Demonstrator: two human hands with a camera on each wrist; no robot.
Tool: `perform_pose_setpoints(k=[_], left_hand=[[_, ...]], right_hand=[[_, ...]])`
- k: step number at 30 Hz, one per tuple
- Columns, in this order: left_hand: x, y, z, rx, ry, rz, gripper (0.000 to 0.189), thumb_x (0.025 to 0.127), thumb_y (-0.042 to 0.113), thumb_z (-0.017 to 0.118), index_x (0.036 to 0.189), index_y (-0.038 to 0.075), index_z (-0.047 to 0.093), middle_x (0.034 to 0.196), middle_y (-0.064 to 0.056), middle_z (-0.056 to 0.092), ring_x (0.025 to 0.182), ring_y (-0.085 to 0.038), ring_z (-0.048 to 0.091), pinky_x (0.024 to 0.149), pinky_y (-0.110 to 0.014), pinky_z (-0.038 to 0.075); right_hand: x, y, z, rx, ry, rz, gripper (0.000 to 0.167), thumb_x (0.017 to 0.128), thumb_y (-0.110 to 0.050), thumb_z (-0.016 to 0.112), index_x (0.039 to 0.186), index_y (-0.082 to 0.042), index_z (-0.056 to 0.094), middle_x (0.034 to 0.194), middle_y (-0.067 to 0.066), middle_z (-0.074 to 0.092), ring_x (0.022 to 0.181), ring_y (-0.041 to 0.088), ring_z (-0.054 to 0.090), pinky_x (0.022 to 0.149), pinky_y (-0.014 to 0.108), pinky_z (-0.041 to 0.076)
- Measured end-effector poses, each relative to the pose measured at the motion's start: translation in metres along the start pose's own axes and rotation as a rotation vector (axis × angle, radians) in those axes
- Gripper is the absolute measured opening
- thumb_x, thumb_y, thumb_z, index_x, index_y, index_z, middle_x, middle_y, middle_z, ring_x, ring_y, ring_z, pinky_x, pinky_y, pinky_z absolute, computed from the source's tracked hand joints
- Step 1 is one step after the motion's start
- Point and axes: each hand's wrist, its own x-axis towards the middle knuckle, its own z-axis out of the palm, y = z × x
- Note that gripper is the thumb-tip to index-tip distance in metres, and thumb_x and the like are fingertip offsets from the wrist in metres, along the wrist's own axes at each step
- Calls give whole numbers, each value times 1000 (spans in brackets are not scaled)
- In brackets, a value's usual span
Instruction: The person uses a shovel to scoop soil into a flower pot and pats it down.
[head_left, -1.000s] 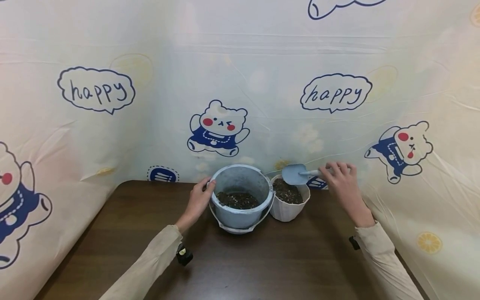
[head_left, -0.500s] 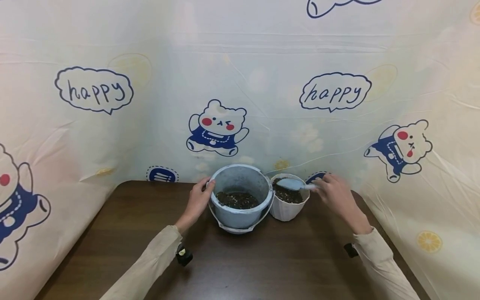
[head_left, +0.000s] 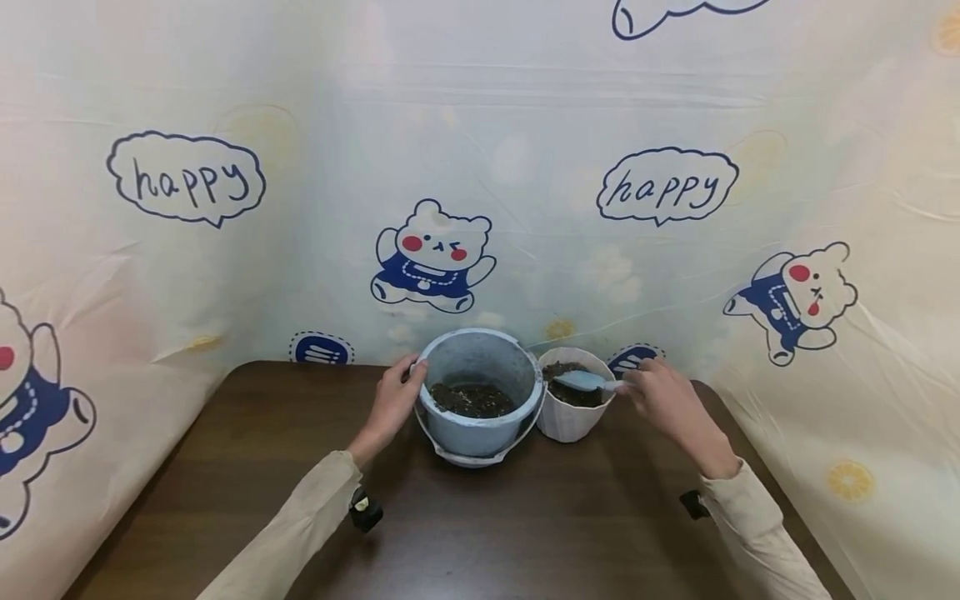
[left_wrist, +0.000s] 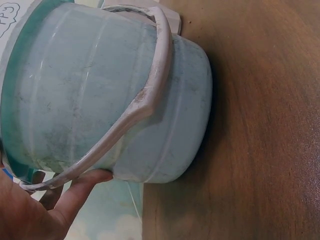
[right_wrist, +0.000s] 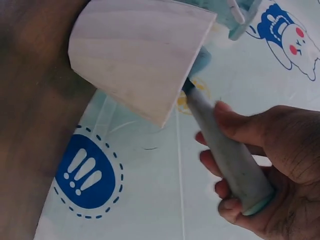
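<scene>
A light-blue bucket (head_left: 480, 433) with dark soil (head_left: 472, 400) in its bottom stands upright on the brown table. My left hand (head_left: 395, 398) grips its left rim; in the left wrist view the thumb (left_wrist: 82, 192) presses the bucket's side by the handle's end. Right beside the bucket is a white faceted flowerpot (head_left: 567, 422) holding soil. My right hand (head_left: 672, 408) holds a small garden trowel with a blue blade (head_left: 581, 381), which lies low at the pot's soil. Fingers and thumb wrap the trowel's grey handle (right_wrist: 225, 150) in the right wrist view.
The bucket's bail handle (head_left: 471, 460) hangs down at the front. A printed cloth (head_left: 547, 250) with cartoon bears rises behind the table (head_left: 480, 533) and at both sides. The table's back edge runs close behind the pot and bucket.
The trowel blade has gone down from above the flowerpot into its opening, with my right hand lowering and shifting a little left. My left hand stays on the bucket rim.
</scene>
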Motion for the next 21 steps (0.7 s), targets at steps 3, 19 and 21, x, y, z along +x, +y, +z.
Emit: perform_pose_setpoints(k=[3, 19, 21], left_hand=[[0, 0, 1, -11, -11, 4, 47, 110, 32, 54, 147, 3, 59, 138, -24, 64, 107, -34, 65, 89, -38, 52], [1, -1, 0, -26, -22, -21, 46, 110, 34, 53, 148, 7, 59, 133, -22, 66, 70, -15, 57, 64, -29, 50], [2, 0, 0, -23, -17, -21, 46, 110, 34, 54, 147, 7, 59, 135, -22, 65, 72, -16, 58, 65, -29, 50]], right_hand=[[-2, -4, 1, -60, 68, 32, 12, 89, -9, 83, 89, 1, 77, 73, 10, 60, 68, 27, 52, 57, 43, 49], [9, -16, -26, -162, -59, -4, 14, 79, -8, 90, 76, -5, 77, 70, 8, 57, 69, 26, 50, 60, 41, 48], [10, -16, -28, -166, -86, 2, 16, 79, -8, 90, 72, -6, 75, 70, 7, 57, 70, 27, 51, 61, 41, 48]])
